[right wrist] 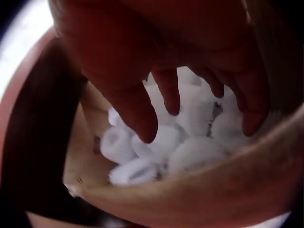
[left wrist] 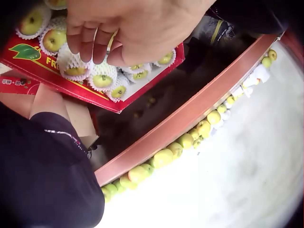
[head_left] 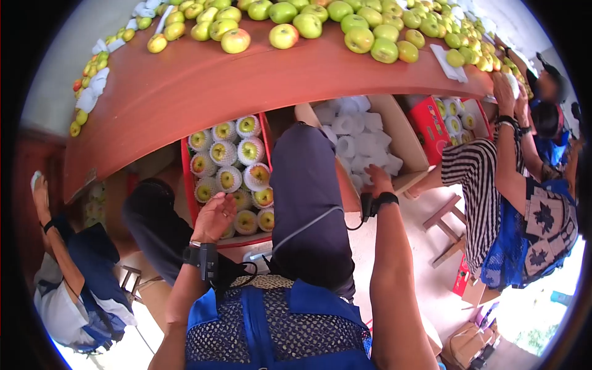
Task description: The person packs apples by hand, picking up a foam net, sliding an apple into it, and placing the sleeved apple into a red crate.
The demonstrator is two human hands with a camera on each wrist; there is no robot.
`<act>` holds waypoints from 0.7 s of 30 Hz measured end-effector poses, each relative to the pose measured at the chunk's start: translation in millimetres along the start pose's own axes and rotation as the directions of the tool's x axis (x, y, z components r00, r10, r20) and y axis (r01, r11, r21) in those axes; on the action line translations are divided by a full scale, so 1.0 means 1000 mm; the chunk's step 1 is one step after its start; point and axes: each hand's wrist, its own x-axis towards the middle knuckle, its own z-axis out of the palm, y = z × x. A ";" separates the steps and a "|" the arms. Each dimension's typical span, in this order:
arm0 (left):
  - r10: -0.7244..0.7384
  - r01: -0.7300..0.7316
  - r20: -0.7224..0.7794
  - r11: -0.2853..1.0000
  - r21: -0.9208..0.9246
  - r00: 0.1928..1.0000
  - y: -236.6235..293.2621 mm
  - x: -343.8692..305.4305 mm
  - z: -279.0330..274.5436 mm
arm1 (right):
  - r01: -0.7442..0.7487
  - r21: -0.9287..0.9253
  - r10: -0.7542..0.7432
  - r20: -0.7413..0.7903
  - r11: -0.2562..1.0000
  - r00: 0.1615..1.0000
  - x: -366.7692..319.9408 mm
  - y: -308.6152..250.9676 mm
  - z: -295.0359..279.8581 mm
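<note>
In the head view, a red box (head_left: 185,161) holds rows of apples in white foam nets, such as one apple (head_left: 229,179). Over its near edge is the left hand (head_left: 216,216), palm up with fingers loosely bent, holding nothing visible. The left wrist view has this hand (left wrist: 128,28) above netted apples (left wrist: 102,80). My right hand (head_left: 379,180) reaches into a cardboard box (head_left: 404,132) of white foam nets (head_left: 364,145). In the right wrist view the fingers of the right hand (right wrist: 175,61) hang spread over the nets (right wrist: 164,142), holding nothing visible.
Loose apples (head_left: 308,26) lie along a red-brown table (head_left: 246,80) above the boxes. On the right, a person in striped trousers (head_left: 472,185) sits by another red box (head_left: 428,129); another person (head_left: 74,271) is at the left. A wooden stool (head_left: 445,219) stands at the right.
</note>
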 end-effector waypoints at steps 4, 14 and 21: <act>0.001 0.003 0.120 0.999 -0.033 0.993 -0.002 -0.006 0.004 | 0.346 -0.647 -0.002 0.470 0.679 0.883 0.061 0.033 0.021; -0.057 0.051 -0.032 0.987 -0.153 0.998 -0.014 -0.005 -0.022 | -0.322 -0.225 0.298 -0.135 0.920 0.945 0.052 0.013 0.005; 0.200 -0.186 0.051 0.961 -0.204 0.978 0.030 -0.025 -0.016 | 0.078 0.572 -0.122 0.038 0.817 0.992 -0.023 -0.148 -0.047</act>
